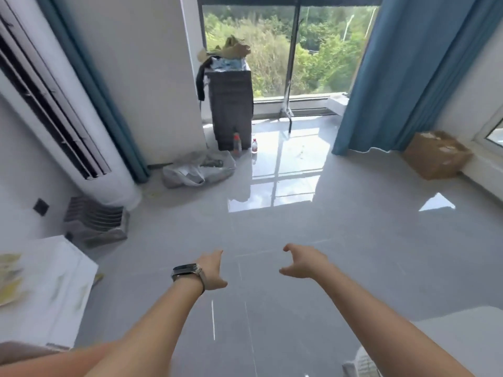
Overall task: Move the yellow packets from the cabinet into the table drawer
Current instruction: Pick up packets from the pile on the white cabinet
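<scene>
Hands: we held our left hand (211, 270) and right hand (304, 263) out empty, fingers loosely spread.
Packets: blurred yellow packets (9, 278) lay on the white worktop (62, 289), far left.
Ahead: we faced bare floor (272, 227), with a dark bin (231, 110) and two bottles (237, 144) by the window.

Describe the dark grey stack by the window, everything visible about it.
The dark grey stack stands upright on the glossy floor in front of the window, beside the white wall column. It looks like nested plastic crates or bins, with horizontal ridges down its front. Its top is heaped with blurred items: brownish paper or cardboard, something pale blue, and a black piece hanging down its left side. Two clear bottles with red caps and labels stand at its base, and a crumpled clear plastic bag lies nearby, lower left.
</scene>
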The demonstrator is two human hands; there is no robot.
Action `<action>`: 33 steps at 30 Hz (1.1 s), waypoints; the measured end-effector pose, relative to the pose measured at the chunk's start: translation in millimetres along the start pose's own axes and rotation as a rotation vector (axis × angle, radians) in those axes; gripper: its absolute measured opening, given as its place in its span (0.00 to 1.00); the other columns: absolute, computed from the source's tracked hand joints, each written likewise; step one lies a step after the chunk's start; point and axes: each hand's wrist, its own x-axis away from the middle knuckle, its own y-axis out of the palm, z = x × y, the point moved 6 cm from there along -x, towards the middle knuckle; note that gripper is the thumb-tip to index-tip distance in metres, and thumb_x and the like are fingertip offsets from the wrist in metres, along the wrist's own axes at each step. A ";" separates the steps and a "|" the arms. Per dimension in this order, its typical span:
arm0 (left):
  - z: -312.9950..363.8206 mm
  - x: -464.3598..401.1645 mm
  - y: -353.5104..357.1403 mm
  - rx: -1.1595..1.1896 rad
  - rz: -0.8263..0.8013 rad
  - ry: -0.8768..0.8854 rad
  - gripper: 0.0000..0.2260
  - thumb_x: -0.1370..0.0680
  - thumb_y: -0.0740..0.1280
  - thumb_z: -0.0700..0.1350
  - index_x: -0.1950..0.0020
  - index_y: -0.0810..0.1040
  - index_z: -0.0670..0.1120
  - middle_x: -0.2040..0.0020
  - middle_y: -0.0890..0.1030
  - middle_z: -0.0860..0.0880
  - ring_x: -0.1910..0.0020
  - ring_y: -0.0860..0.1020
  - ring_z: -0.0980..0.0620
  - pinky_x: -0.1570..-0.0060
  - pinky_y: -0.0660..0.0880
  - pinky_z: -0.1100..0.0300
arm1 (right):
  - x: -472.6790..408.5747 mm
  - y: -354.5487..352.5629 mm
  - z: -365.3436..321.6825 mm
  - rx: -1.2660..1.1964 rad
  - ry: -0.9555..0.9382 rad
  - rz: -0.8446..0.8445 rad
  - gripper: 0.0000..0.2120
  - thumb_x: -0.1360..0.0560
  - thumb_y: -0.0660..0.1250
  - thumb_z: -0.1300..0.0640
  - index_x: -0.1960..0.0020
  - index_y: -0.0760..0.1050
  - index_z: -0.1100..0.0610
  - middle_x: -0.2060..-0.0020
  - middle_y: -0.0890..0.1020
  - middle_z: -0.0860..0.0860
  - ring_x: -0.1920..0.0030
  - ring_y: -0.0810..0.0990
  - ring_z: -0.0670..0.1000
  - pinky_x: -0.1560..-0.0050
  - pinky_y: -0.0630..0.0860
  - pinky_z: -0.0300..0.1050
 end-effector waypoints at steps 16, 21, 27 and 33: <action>-272.7 -90.7 -104.2 0.285 0.086 -0.390 0.39 0.25 0.68 0.52 0.19 0.52 0.48 0.28 0.69 0.41 0.32 0.73 0.43 0.35 0.71 0.54 | -227.1 -63.7 -293.4 0.225 -0.381 -0.066 0.33 0.25 0.68 0.43 0.25 0.61 0.50 0.33 0.73 0.54 0.33 0.72 0.57 0.35 0.71 0.52; -325.2 -110.5 -132.8 0.375 0.142 -0.532 0.38 0.24 0.67 0.53 0.19 0.51 0.50 0.27 0.69 0.42 0.32 0.73 0.44 0.37 0.72 0.55 | -287.1 -87.6 -372.1 0.319 -0.514 -0.098 0.33 0.25 0.68 0.44 0.25 0.60 0.52 0.34 0.73 0.55 0.34 0.73 0.56 0.37 0.72 0.49; -397.7 -90.2 -146.9 0.471 0.201 -0.708 0.38 0.25 0.66 0.55 0.20 0.51 0.53 0.33 0.72 0.42 0.42 0.78 0.44 0.45 0.77 0.54 | -316.8 -90.5 -502.1 0.507 -0.706 -0.132 0.32 0.25 0.67 0.44 0.25 0.61 0.49 0.32 0.72 0.51 0.34 0.73 0.54 0.39 0.73 0.50; -493.6 -42.0 -115.4 0.633 0.186 -0.910 0.38 0.24 0.65 0.57 0.20 0.50 0.53 0.30 0.68 0.42 0.39 0.76 0.42 0.45 0.76 0.52 | -307.7 -34.4 -644.0 0.690 -0.910 -0.210 0.33 0.25 0.65 0.44 0.24 0.59 0.48 0.29 0.70 0.50 0.32 0.71 0.54 0.37 0.73 0.50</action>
